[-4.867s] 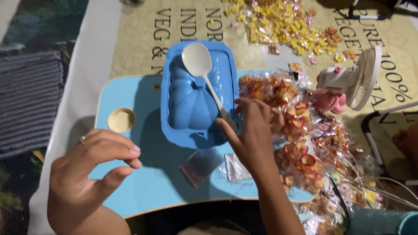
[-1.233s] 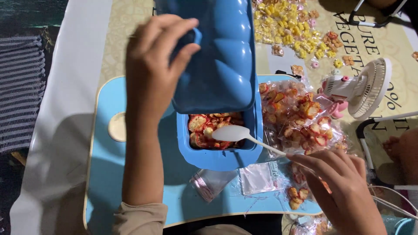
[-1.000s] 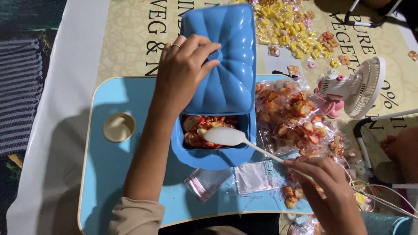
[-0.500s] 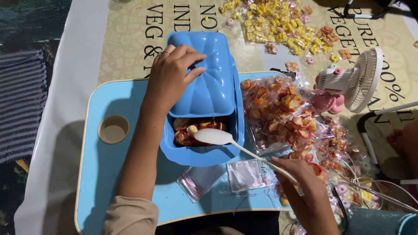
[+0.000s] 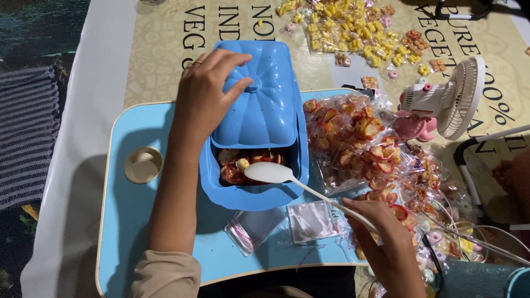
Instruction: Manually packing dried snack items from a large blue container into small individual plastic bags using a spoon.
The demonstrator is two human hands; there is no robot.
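Left hand (image 5: 207, 91) on lid (image 5: 259, 99), spoon (image 5: 287, 179) over box rim (image 5: 251, 201)

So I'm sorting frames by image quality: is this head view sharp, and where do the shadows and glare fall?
Head view: mostly sharp; the left hand on the ribbed blue plastic lid is slightly soft. The left arm throws a broad shadow across the light blue lap table. Mild glare glints off the clear packets of red and yellow snacks; the white plastic spoon looks bright, nearly washed out.

One blue container (image 5: 251, 190), one spoon (image 5: 270, 173), one fan (image 5: 450, 99), two hands.
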